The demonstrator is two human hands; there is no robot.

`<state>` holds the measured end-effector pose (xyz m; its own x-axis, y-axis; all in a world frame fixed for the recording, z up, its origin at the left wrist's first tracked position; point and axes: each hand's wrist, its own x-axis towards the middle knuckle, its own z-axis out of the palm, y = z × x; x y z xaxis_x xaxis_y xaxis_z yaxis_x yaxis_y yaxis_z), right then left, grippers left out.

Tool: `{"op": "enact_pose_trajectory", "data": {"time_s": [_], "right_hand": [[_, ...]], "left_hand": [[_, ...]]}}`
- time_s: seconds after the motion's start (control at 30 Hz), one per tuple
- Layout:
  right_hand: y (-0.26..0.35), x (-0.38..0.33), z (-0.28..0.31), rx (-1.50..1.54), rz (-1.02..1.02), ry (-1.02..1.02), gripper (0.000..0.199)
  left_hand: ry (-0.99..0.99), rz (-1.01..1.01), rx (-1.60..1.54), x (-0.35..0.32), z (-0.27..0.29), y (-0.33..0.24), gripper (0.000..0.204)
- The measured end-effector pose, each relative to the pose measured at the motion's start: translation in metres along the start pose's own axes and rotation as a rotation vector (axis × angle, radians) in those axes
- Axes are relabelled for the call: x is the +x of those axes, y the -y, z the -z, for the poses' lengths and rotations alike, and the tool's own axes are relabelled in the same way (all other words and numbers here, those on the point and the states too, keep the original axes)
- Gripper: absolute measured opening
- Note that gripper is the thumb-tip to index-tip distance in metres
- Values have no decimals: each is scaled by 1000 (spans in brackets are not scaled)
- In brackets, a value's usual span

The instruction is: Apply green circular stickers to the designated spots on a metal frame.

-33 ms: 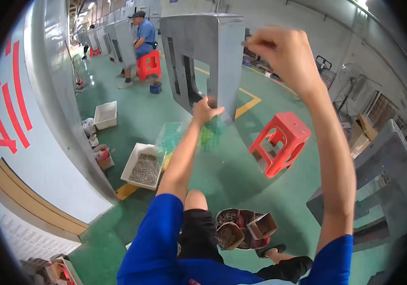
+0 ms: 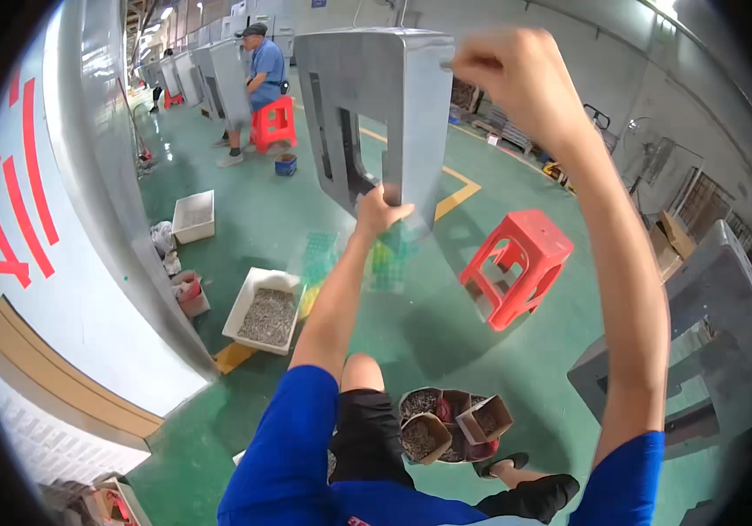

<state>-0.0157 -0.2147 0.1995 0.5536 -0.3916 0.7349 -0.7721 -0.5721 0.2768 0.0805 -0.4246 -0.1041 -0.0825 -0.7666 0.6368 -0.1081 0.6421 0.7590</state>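
the grey panel (image 2: pixel 384 105) hangs at 12 o'clock. left hand (image 2: pixel 378 210) grips its lower edge, right hand (image 2: pixel 516 74) clenched at its top corner. a loose grip may let it swing.

A factory floor: rows of hanging grey sheet-metal housings (image 2: pixel 218 79) toward eleven o'clock, green painted concrete floor (image 2: pixel 446 324), white tray of small metal parts (image 2: pixel 263 311).

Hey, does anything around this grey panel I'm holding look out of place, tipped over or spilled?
Nothing stands out. The grey metal panel hangs upright between your left hand and right hand. The red stool stands upright, and the white tray keeps its small metal parts inside.
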Motion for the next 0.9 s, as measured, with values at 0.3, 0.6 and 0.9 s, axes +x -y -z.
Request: {"op": "enact_pose_trajectory", "data": {"time_s": [0.3,0.6,0.9], "right_hand": [[-31,126,1,-323,350,102,13],[-17,178,-19,-520,367,477,7],[19,166,-24,-773,120,746,19]], "left_hand": [[12,168,28,-55,2,-52,50],[-90,31,-63,-84,-7,-73,50],[-63,4,-159,-79,-5,-47,51]]}}
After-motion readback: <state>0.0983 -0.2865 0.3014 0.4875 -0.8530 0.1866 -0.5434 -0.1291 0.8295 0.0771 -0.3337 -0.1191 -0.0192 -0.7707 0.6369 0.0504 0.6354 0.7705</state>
